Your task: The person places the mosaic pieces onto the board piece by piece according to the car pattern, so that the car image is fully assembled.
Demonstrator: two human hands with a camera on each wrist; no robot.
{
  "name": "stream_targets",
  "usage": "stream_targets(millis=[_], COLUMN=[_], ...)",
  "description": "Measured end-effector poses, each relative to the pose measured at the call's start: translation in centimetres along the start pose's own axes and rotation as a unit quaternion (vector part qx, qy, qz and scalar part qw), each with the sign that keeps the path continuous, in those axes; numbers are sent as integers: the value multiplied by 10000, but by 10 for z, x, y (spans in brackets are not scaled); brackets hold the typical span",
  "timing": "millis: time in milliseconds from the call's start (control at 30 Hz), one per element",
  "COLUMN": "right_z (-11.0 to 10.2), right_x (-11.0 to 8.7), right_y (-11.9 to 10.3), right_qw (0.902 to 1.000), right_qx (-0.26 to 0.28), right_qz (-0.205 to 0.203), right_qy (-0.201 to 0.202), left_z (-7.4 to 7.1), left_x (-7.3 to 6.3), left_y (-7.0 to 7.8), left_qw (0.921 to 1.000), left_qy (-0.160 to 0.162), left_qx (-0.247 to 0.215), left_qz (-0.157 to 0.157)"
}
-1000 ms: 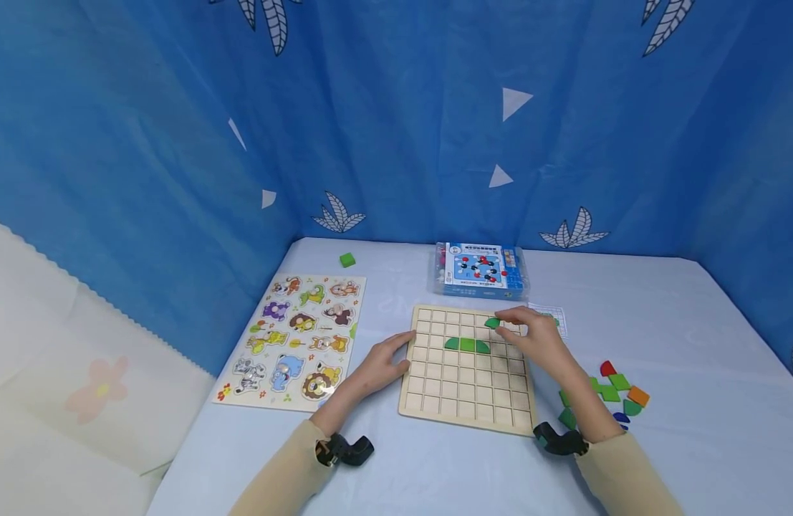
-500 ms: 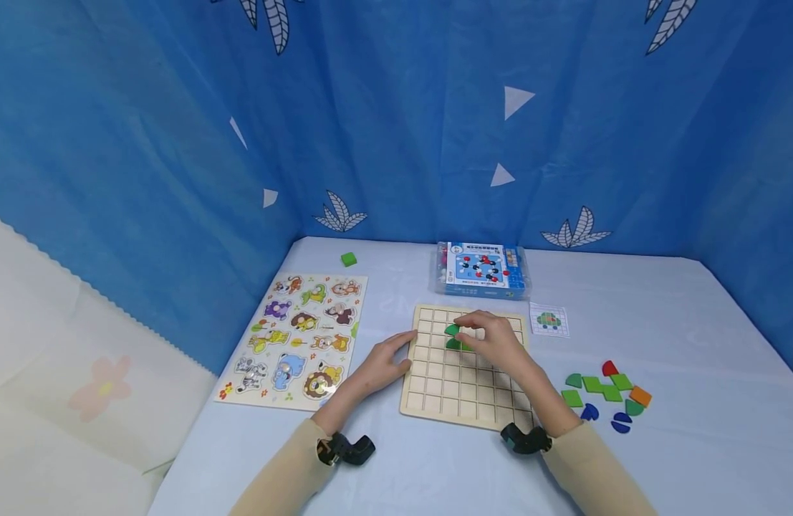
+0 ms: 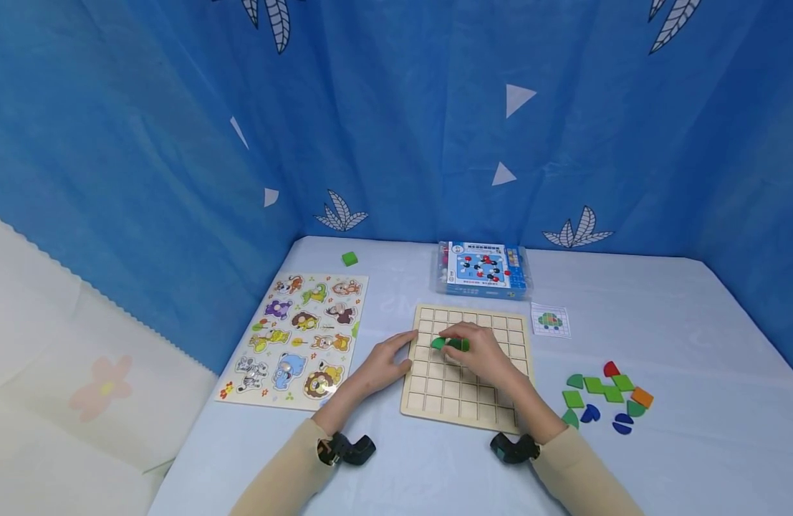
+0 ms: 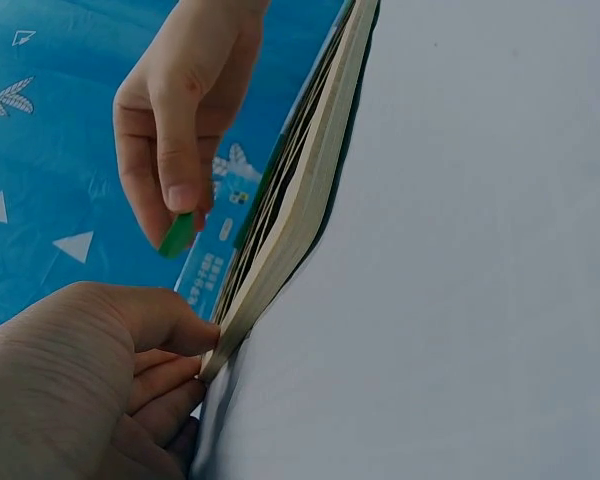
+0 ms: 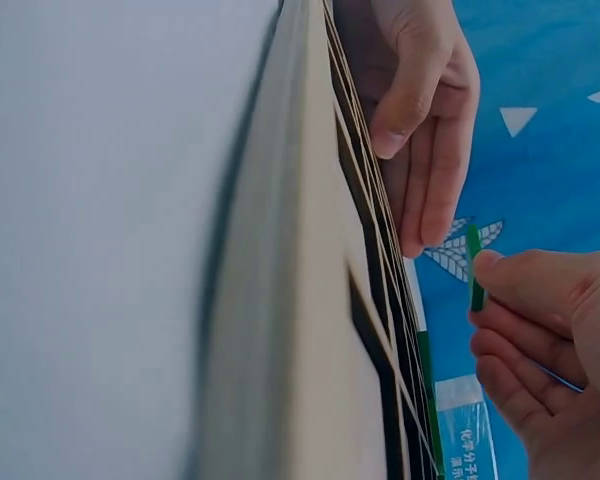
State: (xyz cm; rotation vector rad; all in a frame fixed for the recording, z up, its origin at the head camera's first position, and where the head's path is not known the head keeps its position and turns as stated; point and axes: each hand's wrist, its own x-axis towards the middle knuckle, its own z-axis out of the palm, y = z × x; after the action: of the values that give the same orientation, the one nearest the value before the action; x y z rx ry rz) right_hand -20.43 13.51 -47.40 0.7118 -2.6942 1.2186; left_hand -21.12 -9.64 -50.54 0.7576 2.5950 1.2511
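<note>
A light wooden grid board (image 3: 457, 401) lies in front of me. My right hand (image 3: 483, 355) is over its upper left part, pinching a green rounded-edge tile (image 3: 438, 343) between thumb and fingers. In the left wrist view that green tile (image 4: 177, 235) is tilted at the fingertips; the right wrist view shows it nearly edge-on. Close by, green tiles (image 3: 459, 345) sit in the grid, partly hidden by the right hand. My left hand (image 3: 379, 365) touches the board's left edge with thumb and fingers, which are extended and relaxed.
Loose green, blue, red and orange tiles (image 3: 642, 397) lie right of the board. A pattern card (image 3: 551, 320) is at its upper right, with a boxed kit (image 3: 481, 271) behind. Left are an animal puzzle (image 3: 286, 369) and a lone green square tile (image 3: 349, 259).
My right hand has carried the green tile leftward and slightly nearer across the board, uncovering the card and loose tiles. The left hand has stayed at the board's edge.
</note>
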Motion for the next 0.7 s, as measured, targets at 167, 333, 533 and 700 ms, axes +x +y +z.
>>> stream_targets(millis=[167, 333, 533, 700], right_z=[5, 9, 11, 11], right_x=[-2, -4, -5, -6], right_y=[0, 3, 3, 2], right_qw=[9997, 9979, 9945, 9941], right_qx=[-201, -569, -919, -960], right_qz=[42, -217, -452, -471], right_qy=[-93, -198, -199, -188], left_z=[0, 0, -1, 0], left_x=[1, 1, 0, 0], left_y=[0, 1, 1, 1], left_qw=[10000, 10000, 9999, 9999], left_qy=[-7, -8, 17, 31], left_qx=[-19, -38, -66, -63], left_qz=[-33, 22, 86, 75])
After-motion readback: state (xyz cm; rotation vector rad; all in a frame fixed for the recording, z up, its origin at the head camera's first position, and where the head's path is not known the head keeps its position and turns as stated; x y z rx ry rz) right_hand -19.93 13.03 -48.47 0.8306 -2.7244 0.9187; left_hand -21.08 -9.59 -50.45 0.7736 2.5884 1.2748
